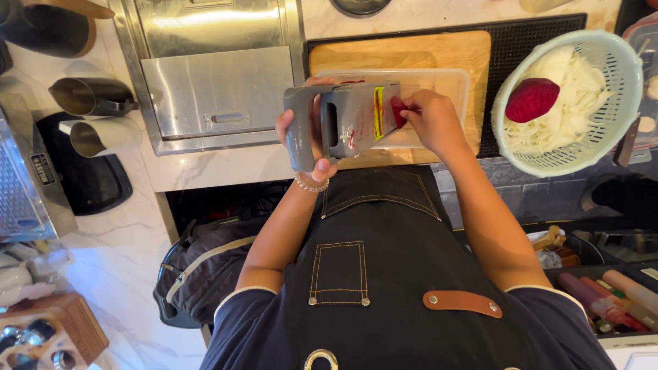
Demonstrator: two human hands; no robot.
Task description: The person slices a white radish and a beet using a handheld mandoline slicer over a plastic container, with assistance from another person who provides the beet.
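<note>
Near the front edge of the worktop (226,168), over a clear tray (439,82) sitting on a wooden board (411,51), the left hand (305,140) is holding a grey slicer (343,123) tilted, its fingers clamped around the handle side. The right hand (432,120) is pressing a beet piece (397,112) against the slicer's face, fingers closed on it from above. A narrow yellow-and-red strip label is running upright along the slicer's face, beside red juice smears.

Judged from its look, the beet piece is firm but wet and slippery, and small enough that the fingertips are working close to the blade; it is best gripped from the top, well clear of the cutting edge. The slicer seems light and stiff, best held by its handle.

Toward the right edge, a pale green colander (617,103) is holding white shreds (582,96) and a larger beet half (531,99). At the left edge, metal jugs (92,96) are lying beside a steel hatch (219,89). Coloured rolls (610,294) are showing lower right; their markings are too small to tell.
</note>
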